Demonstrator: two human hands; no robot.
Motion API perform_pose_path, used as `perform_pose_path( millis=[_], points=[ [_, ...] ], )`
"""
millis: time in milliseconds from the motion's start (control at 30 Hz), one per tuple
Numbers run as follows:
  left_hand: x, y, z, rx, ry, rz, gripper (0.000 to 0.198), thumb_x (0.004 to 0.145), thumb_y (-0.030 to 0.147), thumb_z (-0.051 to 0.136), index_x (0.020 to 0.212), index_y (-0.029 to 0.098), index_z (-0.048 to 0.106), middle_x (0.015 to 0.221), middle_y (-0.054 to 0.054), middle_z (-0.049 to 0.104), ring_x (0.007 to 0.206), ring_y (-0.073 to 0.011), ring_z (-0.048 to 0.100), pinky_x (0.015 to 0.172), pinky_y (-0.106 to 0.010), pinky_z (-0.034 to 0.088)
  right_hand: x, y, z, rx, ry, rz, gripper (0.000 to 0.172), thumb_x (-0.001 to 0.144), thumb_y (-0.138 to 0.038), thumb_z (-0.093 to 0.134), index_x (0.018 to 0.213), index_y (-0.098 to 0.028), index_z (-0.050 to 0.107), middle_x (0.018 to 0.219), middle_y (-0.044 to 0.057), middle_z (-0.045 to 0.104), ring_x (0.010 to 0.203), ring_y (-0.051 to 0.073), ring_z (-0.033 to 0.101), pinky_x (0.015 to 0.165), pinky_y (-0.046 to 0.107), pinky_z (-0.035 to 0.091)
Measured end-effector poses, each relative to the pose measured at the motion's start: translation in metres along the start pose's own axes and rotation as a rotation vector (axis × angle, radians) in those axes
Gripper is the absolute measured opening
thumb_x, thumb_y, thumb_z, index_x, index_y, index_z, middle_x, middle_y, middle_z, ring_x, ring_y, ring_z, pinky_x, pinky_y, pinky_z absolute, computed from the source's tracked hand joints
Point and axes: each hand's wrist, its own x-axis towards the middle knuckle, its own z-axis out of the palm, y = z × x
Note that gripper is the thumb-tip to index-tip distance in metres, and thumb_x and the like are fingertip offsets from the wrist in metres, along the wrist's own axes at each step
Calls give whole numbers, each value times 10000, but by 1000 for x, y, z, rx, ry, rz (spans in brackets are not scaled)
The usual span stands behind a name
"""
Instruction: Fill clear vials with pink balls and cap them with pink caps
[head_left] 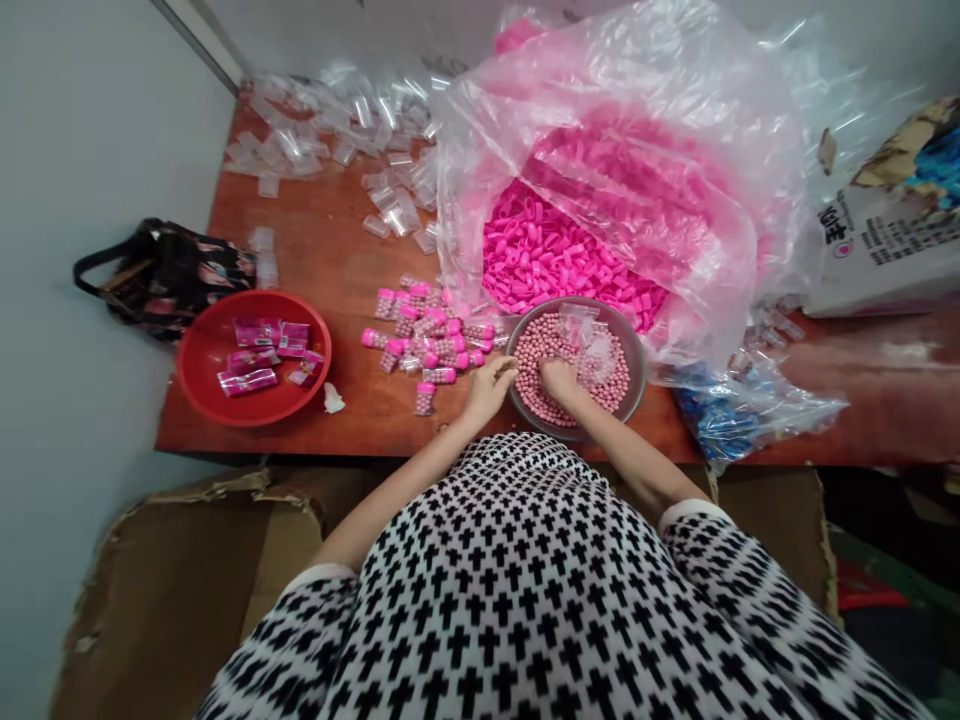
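A grey bowl (637, 375) of small pink beads (536, 345) stands at the table's front edge, with clear plastic pieces (592, 350) lying on the beads. My right hand (559, 380) reaches into the bowl, fingers curled down among the beads; whatever is in them is hidden. At the bowl's left rim, my left hand (489, 390) has its fingers bent together in a pinch, and what they hold is too small to make out. Left of it lie several small clear bottles (424, 398) with pink caps and beads inside.
Behind the bowl, a large clear bag (720, 250) holds many bright pink plastic parts (547, 250). Clear tubes (394, 205) are heaped at the back left. A red basin (199, 385) holds pink packets; a bag of blue pieces (720, 410) lies right. Open cardboard boxes (180, 580) stand below.
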Motion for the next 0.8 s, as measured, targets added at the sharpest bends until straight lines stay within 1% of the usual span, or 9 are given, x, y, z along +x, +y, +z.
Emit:
perform_pose_path(
  millis=[133,267,333,400,500,567,633,700,800],
  points=[
    [-2,-3,4,-11,8,-14,240,806,181,579,1029,170,667,1011,-65,709,898,-178,660,843,-329,518,1,10,11,174,131,-7,263,823,-186,443,1043,-126,573,1010,107,655,925,174,588,839,292,437],
    [5,-4,16,17,-5,11,317,777,158,610,1093,156,646,1076,-100,687,951,-207,650,900,-382,496,-12,23,9,825,238,-120,231,733,-309,590,922,-178,569,928,16,644,861,144,578,840,287,447],
    [9,-4,24,18,-26,30,365,757,148,629,1122,156,631,1114,-111,671,961,-215,645,918,-407,486,-19,24,5,1042,256,-134,272,669,-340,663,880,-194,572,886,-7,637,838,141,578,841,287,445],
    [13,-3,30,-24,-52,34,373,753,147,628,1127,152,626,1137,-115,661,980,-217,639,923,-411,484,-23,23,0,1106,258,-124,307,634,-352,700,871,-200,577,848,-21,630,802,137,571,812,280,451],
    [17,-2,34,-111,-80,21,344,779,165,594,1121,140,629,1141,-115,660,998,-211,634,916,-390,493,-26,22,-9,1064,246,-95,305,628,-357,708,855,-193,586,770,-34,610,732,129,554,747,273,460],
    [18,-4,33,-141,-71,-2,338,797,172,568,1128,137,627,1146,-116,658,998,-209,635,902,-381,502,-25,23,-15,1012,266,-45,291,619,-353,711,822,-183,589,717,-40,589,694,123,545,713,269,465],
    [17,-5,30,-138,-40,-46,337,805,175,555,1133,138,628,1138,-116,662,983,-210,641,880,-379,513,-24,23,-19,1045,275,24,309,603,-360,715,810,-179,575,666,-49,566,642,116,546,656,262,475],
    [16,-4,26,-111,-25,-75,337,801,193,571,1128,146,634,1120,-106,673,972,-209,645,884,-376,511,-24,20,-21,1178,226,60,394,587,-369,724,892,-192,549,628,-69,547,587,112,557,596,255,489],
    [12,1,23,-121,-51,-68,309,810,226,575,1101,159,655,1093,-74,690,968,-195,645,902,-350,500,-26,10,-21,1296,110,13,536,608,-374,727,1066,-231,488,651,-80,564,574,115,582,578,263,515]
  ],
)
